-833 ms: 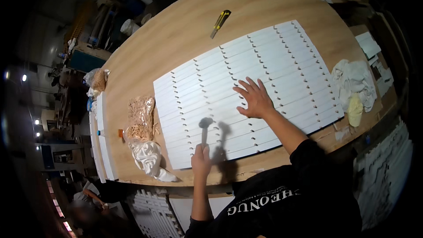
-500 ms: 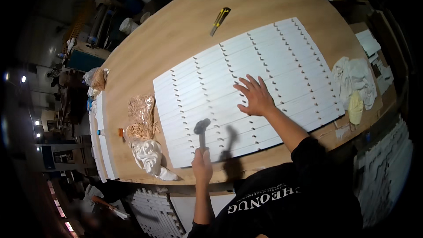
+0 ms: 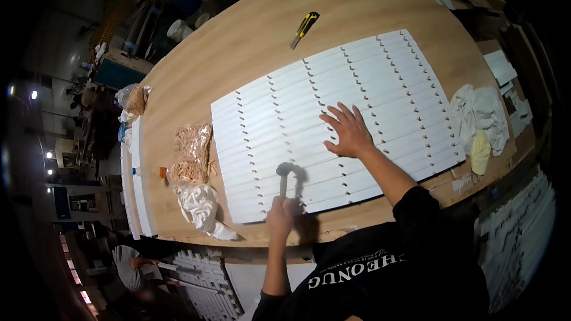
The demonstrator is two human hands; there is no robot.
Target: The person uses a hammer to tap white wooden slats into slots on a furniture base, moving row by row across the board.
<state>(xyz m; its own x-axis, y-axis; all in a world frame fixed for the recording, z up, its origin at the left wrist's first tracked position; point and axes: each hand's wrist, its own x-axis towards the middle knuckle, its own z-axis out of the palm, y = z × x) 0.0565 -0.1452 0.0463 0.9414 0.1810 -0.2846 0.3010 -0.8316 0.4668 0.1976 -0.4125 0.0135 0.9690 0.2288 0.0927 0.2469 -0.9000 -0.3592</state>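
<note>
2 clear plastic bags point(image 3: 191, 153) of wood pieces left of white slats; another point(image 3: 135, 98) at table edge.

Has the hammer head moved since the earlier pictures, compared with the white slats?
Yes. The hammer in the left hand was held just above the white slats; now its head lies lower, on them. The right hand rests flat.

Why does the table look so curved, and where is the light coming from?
Head view: the fisheye lens bows the wooden table and white slats, with black corners. Light comes from above, casting a shadow right of the hammer in the left hand and under the right hand. The background is dim and soft.
</note>
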